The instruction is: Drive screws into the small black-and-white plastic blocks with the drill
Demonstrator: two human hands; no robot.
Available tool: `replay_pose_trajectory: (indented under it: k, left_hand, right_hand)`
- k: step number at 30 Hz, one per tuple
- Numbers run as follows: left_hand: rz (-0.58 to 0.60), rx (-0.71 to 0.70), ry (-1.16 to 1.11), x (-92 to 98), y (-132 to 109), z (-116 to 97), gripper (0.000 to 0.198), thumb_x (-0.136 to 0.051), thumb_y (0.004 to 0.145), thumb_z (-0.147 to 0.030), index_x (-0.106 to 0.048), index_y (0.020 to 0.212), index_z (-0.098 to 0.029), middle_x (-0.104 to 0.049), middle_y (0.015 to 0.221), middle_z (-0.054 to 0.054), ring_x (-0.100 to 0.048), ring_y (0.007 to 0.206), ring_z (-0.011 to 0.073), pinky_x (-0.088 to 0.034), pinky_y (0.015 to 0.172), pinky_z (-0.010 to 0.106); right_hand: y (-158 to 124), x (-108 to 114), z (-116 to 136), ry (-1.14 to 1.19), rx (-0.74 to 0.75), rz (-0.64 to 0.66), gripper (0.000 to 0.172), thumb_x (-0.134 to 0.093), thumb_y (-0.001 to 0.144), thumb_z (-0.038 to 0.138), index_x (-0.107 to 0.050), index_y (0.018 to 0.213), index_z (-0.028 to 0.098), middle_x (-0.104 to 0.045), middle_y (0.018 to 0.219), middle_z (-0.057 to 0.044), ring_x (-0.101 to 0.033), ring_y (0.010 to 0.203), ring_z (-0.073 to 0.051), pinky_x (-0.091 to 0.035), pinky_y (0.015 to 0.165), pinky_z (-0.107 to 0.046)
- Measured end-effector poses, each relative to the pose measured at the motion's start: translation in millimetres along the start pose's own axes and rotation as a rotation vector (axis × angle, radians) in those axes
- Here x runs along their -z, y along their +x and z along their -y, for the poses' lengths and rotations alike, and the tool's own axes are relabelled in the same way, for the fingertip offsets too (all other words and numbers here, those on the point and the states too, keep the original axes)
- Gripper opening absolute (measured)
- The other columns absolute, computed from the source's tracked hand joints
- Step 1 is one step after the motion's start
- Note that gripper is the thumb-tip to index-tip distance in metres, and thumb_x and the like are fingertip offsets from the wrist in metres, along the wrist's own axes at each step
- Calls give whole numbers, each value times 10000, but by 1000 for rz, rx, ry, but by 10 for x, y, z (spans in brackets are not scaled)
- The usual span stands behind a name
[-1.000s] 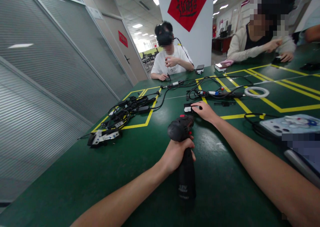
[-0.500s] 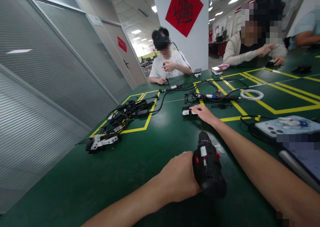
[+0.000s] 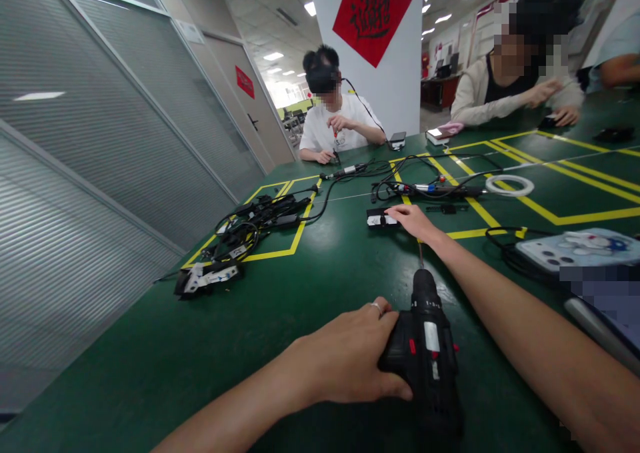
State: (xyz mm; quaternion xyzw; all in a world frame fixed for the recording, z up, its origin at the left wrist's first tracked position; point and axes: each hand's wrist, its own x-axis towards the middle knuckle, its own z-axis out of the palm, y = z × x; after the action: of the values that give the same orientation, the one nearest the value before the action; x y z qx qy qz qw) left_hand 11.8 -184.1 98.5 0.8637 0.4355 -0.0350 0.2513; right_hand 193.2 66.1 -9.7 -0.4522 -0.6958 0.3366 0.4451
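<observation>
My left hand [image 3: 345, 350] is wrapped around the handle of a black cordless drill [image 3: 440, 373], with the thumb on the near side and a ring on one finger. The drill seems to lie on its side low over the green table, its chuck and long thin bit pointing away from me. Farther out, my right hand [image 3: 413, 221] has its fingertips closed on the right end of a small black and white block [image 3: 381, 218]. The drill's bit passes just under my right wrist, and I cannot tell whether they touch.
Tangled black cables [image 3: 270, 216] and a black-and-white part [image 3: 210, 278] lie to the left. Beyond my right hand are a pen-shaped tool [image 3: 435, 190] and a white ring [image 3: 510, 186]. A phone [image 3: 580, 248] sits at right. Two people [image 3: 345, 123] work across the table.
The drill has moved right and lower, and its body now shows the label side flatter. My left thumb has spread out along it. My right hand stays at the small block.
</observation>
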Motion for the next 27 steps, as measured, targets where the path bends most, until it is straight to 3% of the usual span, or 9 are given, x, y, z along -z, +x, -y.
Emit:
replay_pose_trajectory:
  k: [3,8,12,16,27]
  left_hand:
    - [-205,16,2,105,201,278,601,-477,784,-603,-468,1268,-247,-504,1260,90,-545,1096,256,-441,946,416]
    - [-582,87,11,189,835,893,559,-529,790,-531,-482,1221,-178,-482,1234,116,-520,1115,238,-422,982,392]
    - [-826,59,132,186,1320,1140,594,-614,761,-428,-432,1261,-164,-444,1277,124,-477,1167,245,-399,1007,400]
    - [-850,-28,299,138,1551,1220,569,-641,754,-341,-443,1261,-177,-465,1281,121,-466,1178,247,-387,1010,413]
    - [-793,-64,576,134,1566,1198,412,-543,833,-272,-491,1232,-187,-548,1186,106,-497,1109,242,-369,969,397]
  right_hand:
    - [5,-6,-15,7,0,-6,277,-575,792,373,-739,913,185,-719,974,-62,-627,912,-220,-425,838,-320]
    - [9,-8,-47,54,23,9,269,-572,775,342,-741,894,171,-721,961,-64,-632,908,-215,-439,824,-307]
    - [-20,0,-22,72,13,17,260,-577,759,340,-741,862,166,-724,939,-61,-640,872,-212,-453,794,-303]
    - [-59,7,25,50,20,18,224,-554,764,288,-742,821,181,-729,898,-44,-643,859,-202,-453,804,-303]
    - [-57,-14,13,31,33,21,229,-559,765,305,-740,819,176,-729,858,-43,-636,826,-200,-447,798,-303]
